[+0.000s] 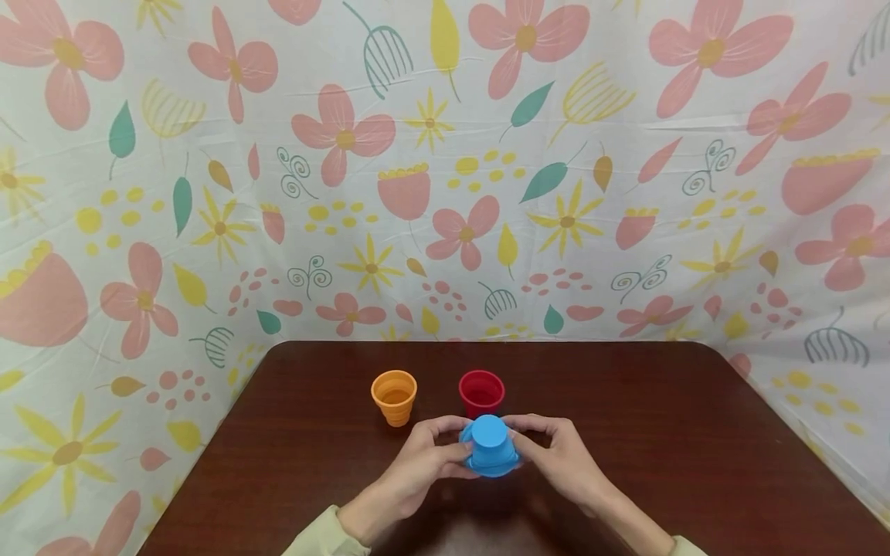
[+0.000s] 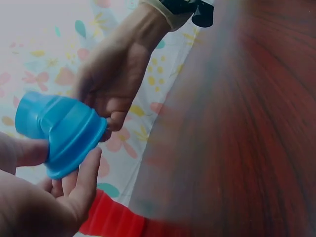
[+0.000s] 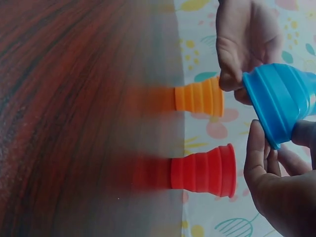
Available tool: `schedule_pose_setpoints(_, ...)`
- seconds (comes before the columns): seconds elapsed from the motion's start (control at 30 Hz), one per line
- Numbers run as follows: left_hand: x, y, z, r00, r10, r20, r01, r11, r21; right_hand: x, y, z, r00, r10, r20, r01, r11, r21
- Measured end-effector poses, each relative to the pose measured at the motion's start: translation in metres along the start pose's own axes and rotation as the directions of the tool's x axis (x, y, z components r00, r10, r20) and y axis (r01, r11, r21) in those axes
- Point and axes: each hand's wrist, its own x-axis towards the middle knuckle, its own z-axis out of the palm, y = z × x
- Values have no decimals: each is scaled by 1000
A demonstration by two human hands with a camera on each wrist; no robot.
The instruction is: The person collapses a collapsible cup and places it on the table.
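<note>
A blue collapsible cup (image 1: 490, 448) is held up above the table, its narrow base upward and its wide rim downward. My left hand (image 1: 424, 462) grips it from the left, thumb on its side and fingers round the rim. From the right, my right hand (image 1: 562, 457) pinches the same cup between thumb and fingers. In the left wrist view the blue cup (image 2: 64, 133) shows a dented, partly folded wall. The right wrist view shows the ringed side of the blue cup (image 3: 281, 101). Just behind the hands stands a red cup (image 1: 481, 392), partly covered by them.
An orange cup (image 1: 394, 397) stands upright on the table, left of the red one, rim up. The dark brown table (image 1: 626, 401) extends on both sides of the hands. A flower-printed cloth (image 1: 445, 193) hangs behind the table and along its sides.
</note>
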Motion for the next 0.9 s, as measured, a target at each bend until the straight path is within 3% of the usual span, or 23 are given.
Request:
schedule_pose_setpoints(0.23,-1,5,7,995,80,-65,-70,986,150,-1,1,-5,992,58,110,-77,981,180)
schedule_pose_setpoints(0.47,-1,4,6,991,102,-89,-87,984,157,-2,5,-11,966,57,254,-132,948,289)
schedule_pose_setpoints(0.6,-2,3,6,991,95,-90,-80,985,155,-1,7,-11,969,65,237,-127,957,260)
schedule_pose_setpoints(0.77,-1,2,4,995,54,-80,-45,993,113,-1,5,-7,983,28,181,-60,983,176)
schedule_pose_setpoints(0.9,0,2,0,999,24,-32,-23,998,53,-2,4,-4,990,-4,138,-15,991,134)
